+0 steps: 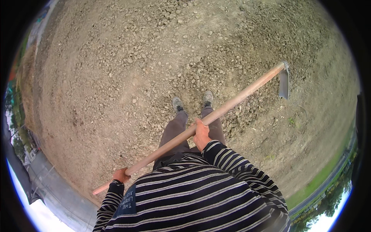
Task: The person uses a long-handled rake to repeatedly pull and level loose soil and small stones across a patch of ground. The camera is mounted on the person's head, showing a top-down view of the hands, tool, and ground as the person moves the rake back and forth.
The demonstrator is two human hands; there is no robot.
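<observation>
A hoe with a long wooden handle (165,148) lies slantwise across the front of my body. Close to its lower end, my left hand (121,175) is wrapped around the wood. My right hand (201,134) grips the same handle near its middle, in front of my thighs. At the upper right end sits the metal hoe blade (284,82), held off to my right side with its long face pointing back toward me. Whether the blade touches the soil cannot be told from this angle.
Loose, cloddy soil (185,58) spreads ahead of my shoes (207,98). Smoother dirt (313,121) with small weeds lies to the right, bordered by a grass strip (311,185). A grey paved surface (62,185) runs along the lower left.
</observation>
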